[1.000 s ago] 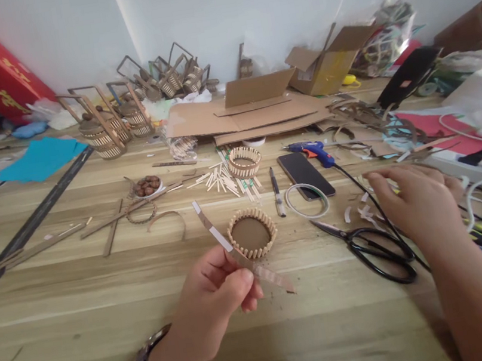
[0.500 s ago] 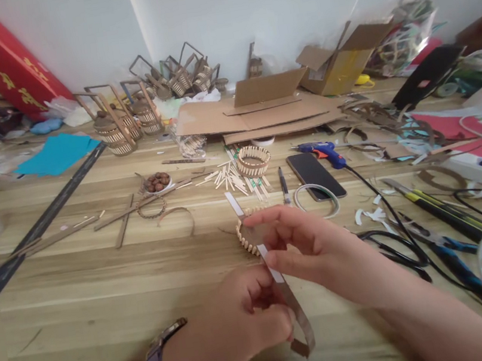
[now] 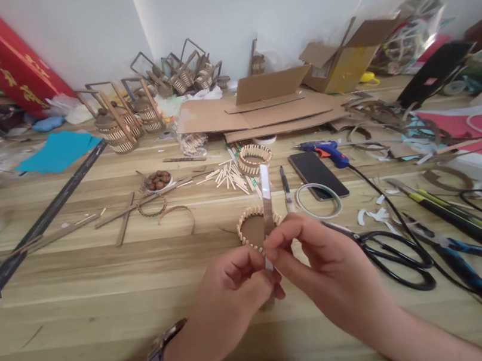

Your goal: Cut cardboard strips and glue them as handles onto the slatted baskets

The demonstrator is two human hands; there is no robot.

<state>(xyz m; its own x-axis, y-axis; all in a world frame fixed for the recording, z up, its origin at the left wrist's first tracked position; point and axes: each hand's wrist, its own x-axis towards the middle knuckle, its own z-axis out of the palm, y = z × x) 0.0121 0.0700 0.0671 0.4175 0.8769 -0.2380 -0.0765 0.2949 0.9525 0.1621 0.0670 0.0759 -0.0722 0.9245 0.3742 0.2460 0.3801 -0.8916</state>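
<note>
Between my two hands is a thin brown cardboard strip (image 3: 268, 209) with white patches, one end pointing up and away from me. My left hand (image 3: 238, 283), with a watch on its wrist, pinches the strip's lower part. Thumb and forefinger of my right hand (image 3: 316, 260) grip it a little higher. Just beyond my fingers a round brown base edged with short pale sticks (image 3: 252, 230) lies on the table, partly covered by the strip and my hands. Farther back stands a similar ring of sticks (image 3: 256, 159), near loose pale sticks (image 3: 229, 177).
Black-handled scissors (image 3: 398, 259), a cutter knife (image 3: 454, 215) and blue-handled pliers (image 3: 477, 278) lie at the right. A phone (image 3: 318, 175), a tape roll (image 3: 319, 199) and a blue glue gun (image 3: 322, 150) are behind. Small finished baskets (image 3: 115, 130) and cardboard sheets (image 3: 258, 114) stand at the back.
The strip's far end has swung up and its near loop has turned out of sight under my hands. My right hand has drawn back, uncovering the scissors and more of the round base.
</note>
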